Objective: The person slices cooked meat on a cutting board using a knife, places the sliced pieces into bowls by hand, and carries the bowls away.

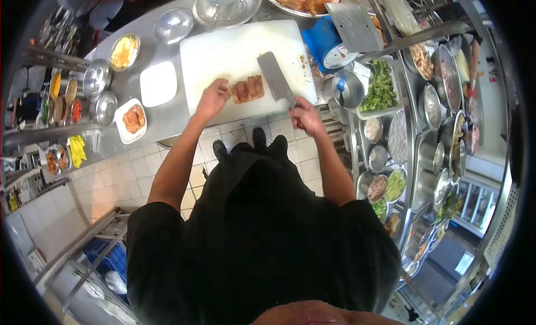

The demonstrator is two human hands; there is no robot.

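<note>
A block of browned roast meat (247, 89), cut into several slices, lies near the front of the white cutting board (240, 48). At its left end is my left hand (212, 98), fingers stretched out and slightly bent, holding nothing; whether a fingertip touches the meat I cannot tell. My right hand (306, 117) is wrapped round the handle of a cleaver (274, 73). The broad blade points away from me and to the left, just right of the meat. Small brown crumbs (305, 65) are scattered at the board's right side.
Left of the board are a white square plate (158, 84), a dish of meat pieces (134, 122) and metal bowls (173, 25). A blue scale (329, 44) stands at the right, near a tray of chopped greens (378, 86). Several ingredient containers line the right side.
</note>
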